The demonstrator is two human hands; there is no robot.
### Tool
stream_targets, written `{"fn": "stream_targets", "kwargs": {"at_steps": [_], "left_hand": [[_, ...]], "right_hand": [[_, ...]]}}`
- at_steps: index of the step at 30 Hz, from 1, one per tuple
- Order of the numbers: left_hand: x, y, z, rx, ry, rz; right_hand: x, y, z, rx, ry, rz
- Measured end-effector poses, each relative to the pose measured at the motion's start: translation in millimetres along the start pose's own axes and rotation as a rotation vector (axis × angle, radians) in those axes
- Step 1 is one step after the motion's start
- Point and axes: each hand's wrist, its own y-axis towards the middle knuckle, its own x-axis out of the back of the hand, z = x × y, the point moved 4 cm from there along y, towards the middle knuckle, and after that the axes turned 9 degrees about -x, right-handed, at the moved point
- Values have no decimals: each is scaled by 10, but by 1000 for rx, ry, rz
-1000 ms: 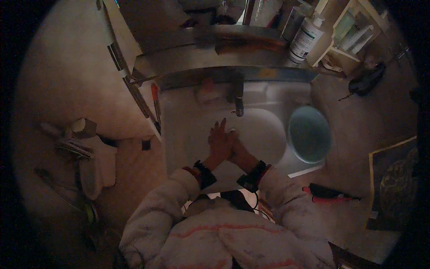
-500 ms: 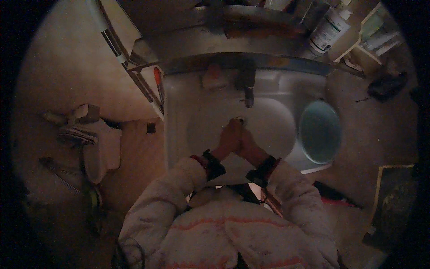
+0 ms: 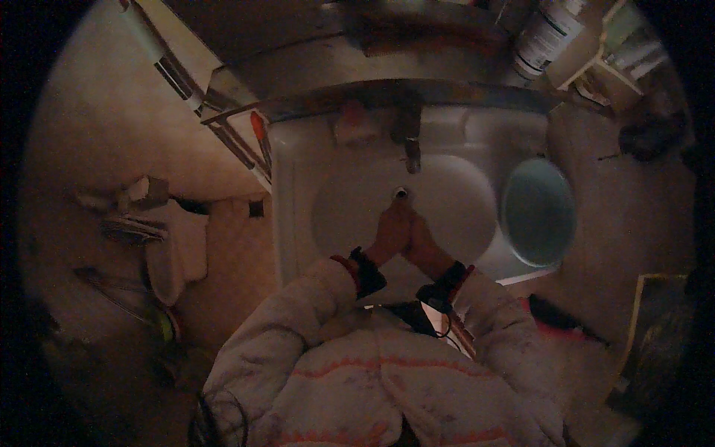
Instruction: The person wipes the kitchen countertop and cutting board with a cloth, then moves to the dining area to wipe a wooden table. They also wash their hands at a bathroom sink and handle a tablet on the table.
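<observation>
My left hand (image 3: 389,231) and my right hand (image 3: 423,242) press together, fingers closed, inside the white sink basin (image 3: 469,212), just below the metal drain (image 3: 401,193). I cannot see whether anything lies between them. A dark faucet (image 3: 412,149) stands behind them. Dark bands circle both wrists, below light, thick sleeves. A pale blue-green bowl (image 3: 538,212) sits on the sink's right side. A small pinkish item (image 3: 356,123) is at the back of the basin, left of the faucet.
A shelf (image 3: 298,78) runs behind the sink, with a white bottle (image 3: 546,41) and a cream organizer (image 3: 611,63) at its right. A toilet (image 3: 179,246) stands to the left, beside poles (image 3: 160,59) leaning at the wall. A red-and-black item (image 3: 558,320) lies low at right.
The fingers of my left hand, spread over the right a second ago, are now folded in. The joined hands sit lower relative to the drain, which shows more. The view has shifted slightly.
</observation>
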Motion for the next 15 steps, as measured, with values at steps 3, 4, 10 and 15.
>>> {"fn": "stream_targets", "kwargs": {"at_steps": [3,4,10,15], "left_hand": [[26,42,-9,131,72,202],[41,75,11,182,113,304],[293,40,-23,100,-150,430],[757,-277,-254,169,-675,421]], "right_hand": [[-185,-308,148,408,-739,174],[-256,-424,178,497,-863,211],[-846,-1036,161,627,-607,116],[-1080,-1755,-96,467,-950,-210]]}}
